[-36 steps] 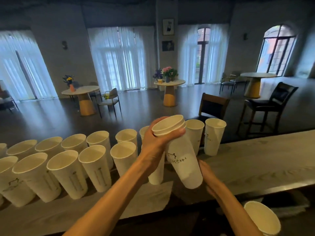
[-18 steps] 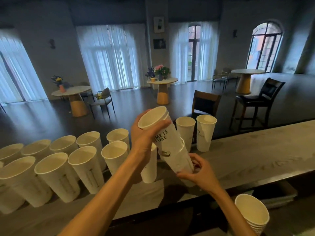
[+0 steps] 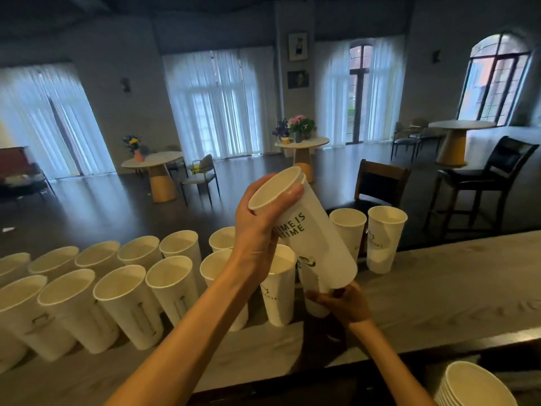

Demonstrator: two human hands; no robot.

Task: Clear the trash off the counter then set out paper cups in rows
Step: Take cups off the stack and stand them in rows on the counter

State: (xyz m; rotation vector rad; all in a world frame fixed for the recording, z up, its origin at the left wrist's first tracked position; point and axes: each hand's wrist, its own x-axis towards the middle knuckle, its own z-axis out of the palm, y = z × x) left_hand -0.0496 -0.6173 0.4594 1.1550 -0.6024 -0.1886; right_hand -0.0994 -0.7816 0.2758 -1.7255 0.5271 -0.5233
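Observation:
Tilted over the wooden counter (image 3: 439, 288) is a nested stack of white paper cups (image 3: 319, 238) with green lettering. My left hand (image 3: 257, 230) grips it near the rim, thumb over the top edge. Just under the stack's base, my right hand (image 3: 348, 306) curls round a single paper cup (image 3: 311, 284), upright and low at the counter, partly hidden behind the stack. Two rows of several upright cups (image 3: 172, 288) run along the counter to the left. Two more cups (image 3: 383, 238) stand to the right in the far row.
Another stack of cups (image 3: 474, 388) sits below the counter's near edge at bottom right. The counter's right part is bare wood. Beyond the counter stand a dark chair (image 3: 380, 183), a bar stool (image 3: 491, 177) and round tables.
My left hand lifted and tilted the stack. My right hand drew one cup off its base and lowered it toward the counter beside the near row.

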